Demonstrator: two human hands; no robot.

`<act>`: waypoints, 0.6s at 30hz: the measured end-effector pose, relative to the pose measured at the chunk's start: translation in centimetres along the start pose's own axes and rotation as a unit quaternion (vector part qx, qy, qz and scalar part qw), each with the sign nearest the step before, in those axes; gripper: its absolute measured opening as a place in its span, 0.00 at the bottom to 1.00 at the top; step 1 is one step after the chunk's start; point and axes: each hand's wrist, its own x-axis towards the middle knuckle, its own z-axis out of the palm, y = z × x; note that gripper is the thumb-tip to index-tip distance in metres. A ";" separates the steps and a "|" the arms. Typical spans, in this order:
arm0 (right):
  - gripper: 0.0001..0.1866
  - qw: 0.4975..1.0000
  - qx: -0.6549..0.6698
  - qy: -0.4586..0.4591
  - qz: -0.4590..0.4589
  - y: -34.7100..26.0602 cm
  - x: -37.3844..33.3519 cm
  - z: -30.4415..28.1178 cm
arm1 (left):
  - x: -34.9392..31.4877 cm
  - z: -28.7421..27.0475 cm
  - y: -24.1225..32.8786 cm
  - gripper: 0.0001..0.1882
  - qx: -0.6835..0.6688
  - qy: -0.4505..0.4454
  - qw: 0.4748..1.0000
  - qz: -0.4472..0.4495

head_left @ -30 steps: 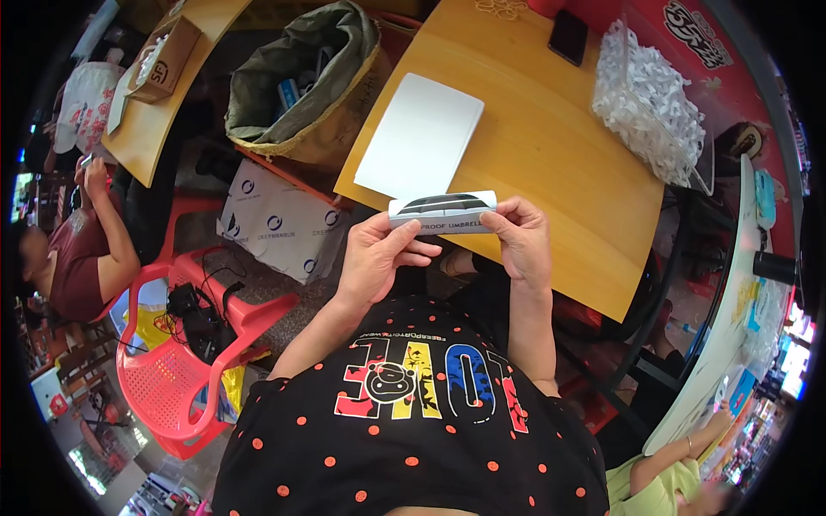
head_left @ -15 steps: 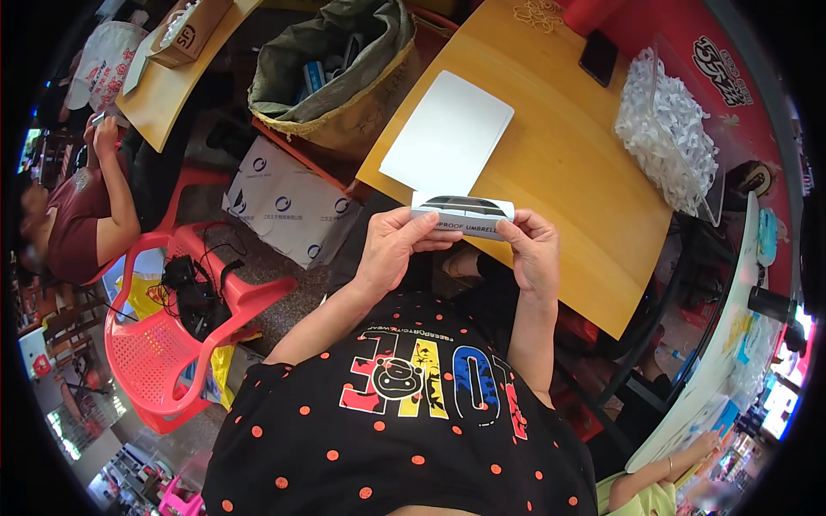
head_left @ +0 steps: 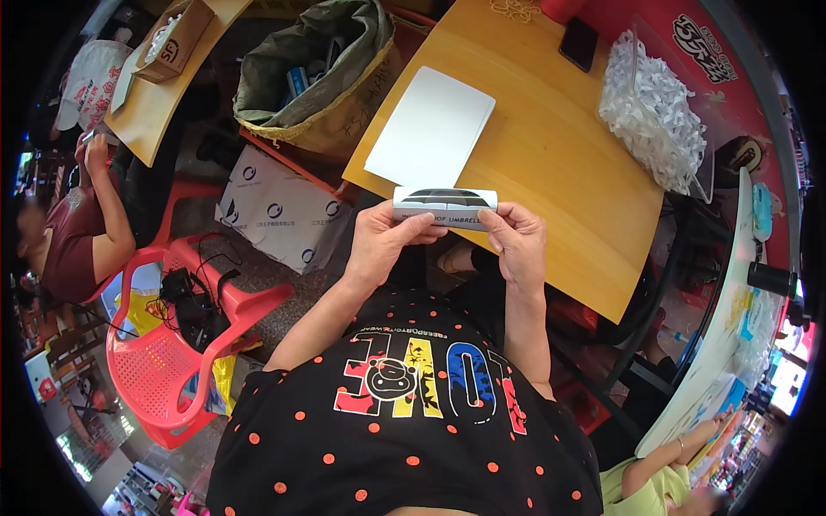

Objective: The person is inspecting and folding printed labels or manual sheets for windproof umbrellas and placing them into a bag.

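Both hands hold a small printed paper sleeve (head_left: pixel 445 209) up in front of my body, just off the near edge of the table. It looks curled into a tube, white and grey, with a dark arched picture along its top. My left hand (head_left: pixel 385 243) pinches its left end, thumb on the near face and fingers behind. At the right end, my right hand (head_left: pixel 518 245) grips it between thumb and fingertips. Just beyond the sleeve, a stack of white paper sheets (head_left: pixel 433 125) lies on the wooden table (head_left: pixel 551 206). Whether anything is inside the sleeve cannot be made out.
A clear bin of white curled pieces (head_left: pixel 658 112) stands at the table's far right, near a dark phone (head_left: pixel 578 45). Left of the table is a large open sack (head_left: pixel 323 77). A pink chair (head_left: pixel 159 370) holds black cables. People sit at far left and lower right.
My view has shifted slightly, so the table and sheets appear a little up and left. The sleeve has tilted a bit in my hands; both keep their hold.
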 end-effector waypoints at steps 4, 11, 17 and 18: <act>0.06 1.000 -0.006 0.001 0.003 0.0 -0.1 0.2 | -0.1 0.0 -0.4 0.11 0.003 0.004 1.000 0.030; 0.07 0.997 -0.079 0.010 -0.023 0.2 -0.3 0.7 | -0.2 -0.3 -0.3 0.11 0.002 0.020 0.998 0.061; 0.11 0.842 -0.473 0.036 -0.257 -1.7 -1.4 1.8 | -0.5 -0.9 -0.2 0.11 0.053 0.037 0.993 0.095; 0.10 0.832 -0.477 0.021 -0.282 -1.6 -1.3 1.6 | -0.5 -0.8 -0.1 0.10 0.080 0.038 0.990 0.114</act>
